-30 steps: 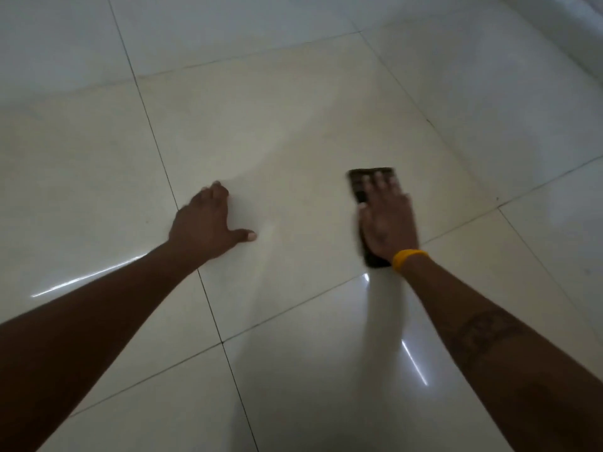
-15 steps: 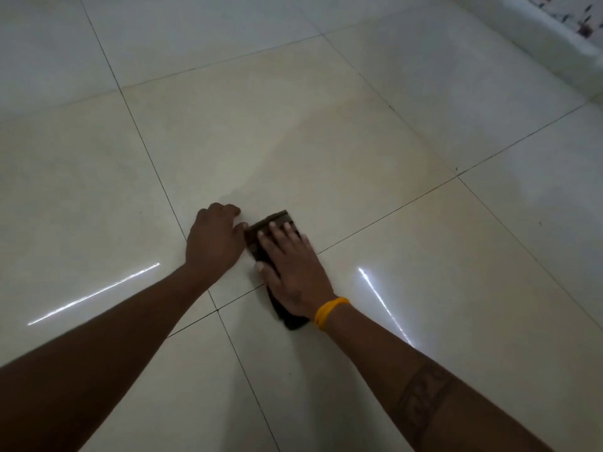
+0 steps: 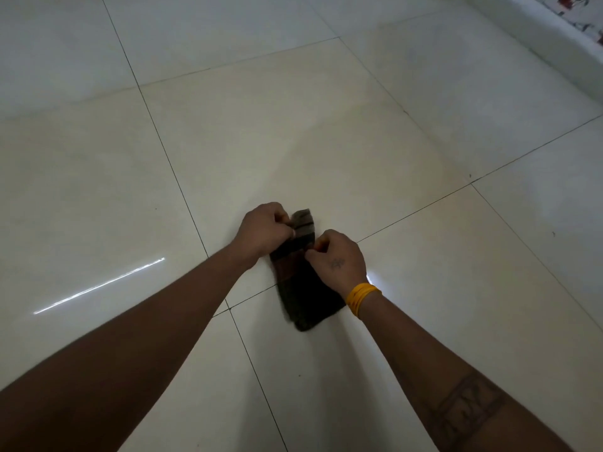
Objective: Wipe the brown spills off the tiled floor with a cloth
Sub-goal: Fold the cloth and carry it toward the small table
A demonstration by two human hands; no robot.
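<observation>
A dark folded cloth [image 3: 305, 295] with faint brown stripes lies on the glossy cream tiled floor [image 3: 293, 135], across a grout line. My left hand [image 3: 262, 231] pinches the cloth's far left edge. My right hand [image 3: 339, 261], with a yellow band at the wrist, pinches its right edge a little nearer to me. The part of the cloth between the two hands is slightly raised. No clear brown spill shows on the tiles around the cloth; only a faint duller patch runs beyond it.
A white raised ledge [image 3: 538, 37] runs along the top right, with patterned fabric [image 3: 584, 17] above it. A bright light streak [image 3: 98, 287] reflects off the tile to the left. A few tiny dark specks dot the tiles on the right.
My right hand slid the cloth left toward my left hand, then lifted from flat to pinch its edge. My left hand left the floor and took hold of the cloth's other edge.
</observation>
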